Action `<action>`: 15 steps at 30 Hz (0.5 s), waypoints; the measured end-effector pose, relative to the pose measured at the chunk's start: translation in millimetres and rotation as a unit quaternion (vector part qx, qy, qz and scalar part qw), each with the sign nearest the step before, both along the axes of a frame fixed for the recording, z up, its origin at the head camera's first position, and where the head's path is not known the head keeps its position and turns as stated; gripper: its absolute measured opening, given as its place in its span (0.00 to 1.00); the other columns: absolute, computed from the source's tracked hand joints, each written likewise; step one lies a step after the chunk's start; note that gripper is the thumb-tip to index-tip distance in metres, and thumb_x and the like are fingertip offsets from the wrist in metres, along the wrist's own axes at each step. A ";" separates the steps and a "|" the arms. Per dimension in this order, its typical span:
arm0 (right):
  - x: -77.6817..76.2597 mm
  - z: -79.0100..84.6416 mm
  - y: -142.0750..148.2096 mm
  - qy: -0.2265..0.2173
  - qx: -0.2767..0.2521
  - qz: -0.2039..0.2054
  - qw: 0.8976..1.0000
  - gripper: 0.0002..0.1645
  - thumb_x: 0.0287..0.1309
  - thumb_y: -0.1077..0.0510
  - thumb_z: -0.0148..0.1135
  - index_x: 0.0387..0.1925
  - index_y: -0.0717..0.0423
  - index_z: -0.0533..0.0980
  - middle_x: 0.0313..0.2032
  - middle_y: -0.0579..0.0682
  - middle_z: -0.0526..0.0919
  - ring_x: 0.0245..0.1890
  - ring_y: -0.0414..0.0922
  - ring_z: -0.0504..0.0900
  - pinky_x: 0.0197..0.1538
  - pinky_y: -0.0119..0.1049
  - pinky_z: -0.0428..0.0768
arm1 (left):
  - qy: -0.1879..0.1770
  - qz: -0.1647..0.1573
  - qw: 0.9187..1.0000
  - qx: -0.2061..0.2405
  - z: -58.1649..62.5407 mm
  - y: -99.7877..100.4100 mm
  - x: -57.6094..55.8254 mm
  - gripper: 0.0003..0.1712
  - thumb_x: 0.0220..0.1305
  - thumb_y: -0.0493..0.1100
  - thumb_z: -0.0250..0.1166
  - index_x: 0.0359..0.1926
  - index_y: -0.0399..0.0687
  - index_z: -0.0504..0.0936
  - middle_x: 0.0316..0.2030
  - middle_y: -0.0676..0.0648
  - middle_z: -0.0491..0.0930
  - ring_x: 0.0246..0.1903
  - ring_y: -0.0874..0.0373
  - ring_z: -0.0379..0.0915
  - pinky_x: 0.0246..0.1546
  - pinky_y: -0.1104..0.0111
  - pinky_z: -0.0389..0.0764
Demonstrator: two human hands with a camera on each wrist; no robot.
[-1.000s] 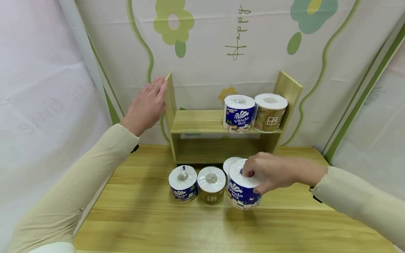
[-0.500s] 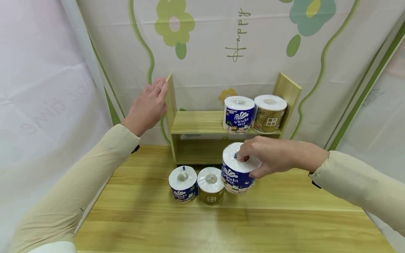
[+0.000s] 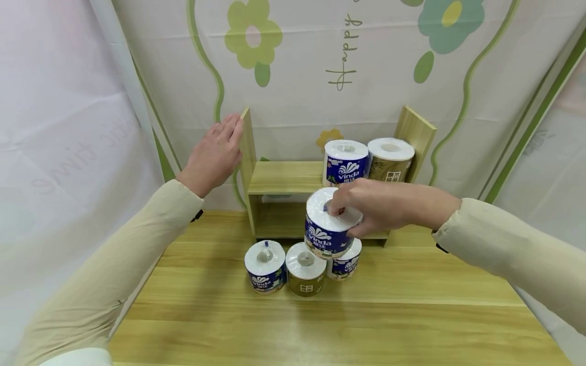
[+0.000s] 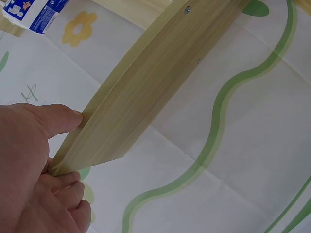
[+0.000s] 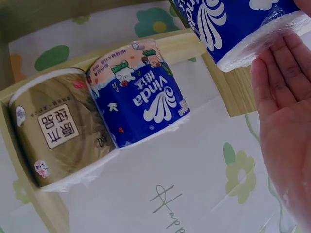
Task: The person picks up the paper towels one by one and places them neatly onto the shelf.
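Observation:
My right hand [image 3: 384,206] grips a blue-wrapped toilet roll [image 3: 327,236] from above, fingers at its core hole, and holds it raised in front of the wooden shelf [image 3: 288,175]. In the right wrist view the fingers [image 5: 286,63] reach over the white end of that roll. My left hand [image 3: 212,155] holds the top of the shelf's left side panel; the left wrist view shows the thumb on the edge of the panel [image 4: 141,92] and fingers round its end. On the upper board, a blue roll [image 3: 345,168] stands beside a brown roll [image 3: 389,162] at the right panel.
Along the shelf's front on the table [image 3: 297,330] stand a blue roll [image 3: 265,269], a brown roll [image 3: 305,272] and another blue roll [image 3: 345,267], partly hidden by the held one. A flower-printed cloth [image 3: 293,96] hangs behind the shelf.
My right hand has lifted the blue toilet roll up and to the left, uncovering part of the blue roll behind it on the table. The left hand stays on the panel.

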State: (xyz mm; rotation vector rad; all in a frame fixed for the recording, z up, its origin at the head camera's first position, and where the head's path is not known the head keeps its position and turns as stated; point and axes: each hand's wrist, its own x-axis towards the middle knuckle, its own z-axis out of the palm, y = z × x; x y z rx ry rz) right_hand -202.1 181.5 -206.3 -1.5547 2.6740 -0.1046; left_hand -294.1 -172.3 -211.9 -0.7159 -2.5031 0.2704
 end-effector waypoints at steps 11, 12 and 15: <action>-19.2 17.5 -15.7 0.029 -0.013 0.012 0.999 0.18 0.54 0.64 0.77 0.47 0.54 0.85 0.51 0.49 0.87 0.52 0.44 0.83 0.55 0.43 0.87 | 0.002 -0.002 1.000 0.004 -0.2 -0.7 -1.5 0.37 0.78 0.38 0.57 0.78 0.22 0.54 0.79 0.26 0.58 0.80 0.34 0.55 0.79 0.44 0.64; -21.2 18.6 -16.8 0.030 -0.015 0.012 0.999 0.18 0.54 0.64 0.77 0.47 0.54 0.85 0.52 0.50 0.87 0.52 0.44 0.83 0.54 0.42 0.87 | 0.001 -0.001 1.000 0.004 -0.2 -0.5 -1.6 0.37 0.78 0.38 0.57 0.78 0.22 0.54 0.79 0.26 0.57 0.80 0.34 0.55 0.79 0.44 0.64; -27.7 21.9 -19.7 0.039 -0.021 0.010 0.999 0.18 0.53 0.64 0.78 0.46 0.54 0.84 0.52 0.51 0.87 0.53 0.46 0.84 0.55 0.44 0.87 | -0.002 -0.001 1.000 0.006 -0.3 0.2 -2.2 0.37 0.78 0.38 0.56 0.78 0.23 0.54 0.79 0.26 0.57 0.81 0.34 0.54 0.80 0.44 0.63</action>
